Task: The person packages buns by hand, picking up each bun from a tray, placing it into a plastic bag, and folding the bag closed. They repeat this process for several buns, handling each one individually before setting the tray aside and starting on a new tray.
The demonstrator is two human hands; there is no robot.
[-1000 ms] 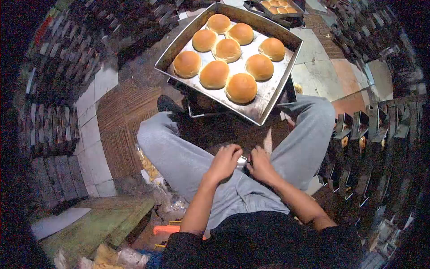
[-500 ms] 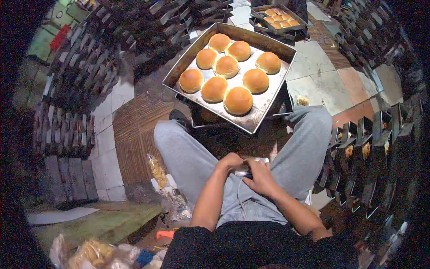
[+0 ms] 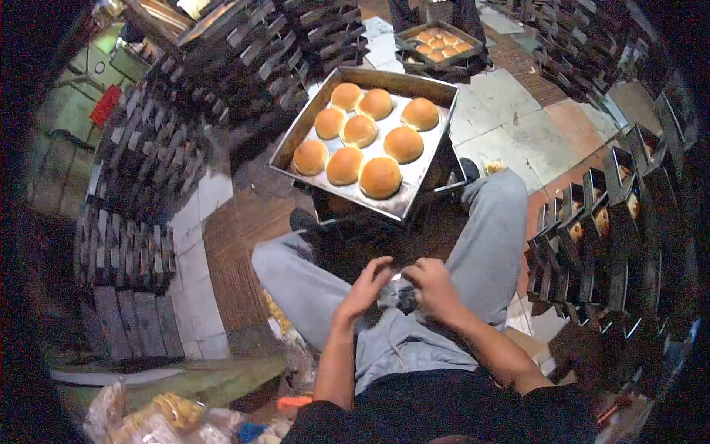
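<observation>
I sit on the floor in grey trousers with my hands together over my lap. My left hand (image 3: 364,287) and my right hand (image 3: 430,289) both pinch a small clear plastic wrapper (image 3: 396,288) between them. What is inside it is hidden by my fingers. Just beyond my knees a square metal tray (image 3: 425,164) rests on a dark stand and holds several round golden buns (image 3: 380,177).
A second tray of buns (image 3: 436,42) sits farther back on the tiled floor. Stacks of dark empty baking tins (image 3: 133,244) rise at my left, back and right (image 3: 614,244). A woven mat (image 3: 237,259) lies by my left leg. Plastic bags (image 3: 159,418) lie at the lower left.
The camera tilted up and back, so the tray appears farther away. My hands stayed over my lap and shifted slightly apart, fingers working the small wrapper.
</observation>
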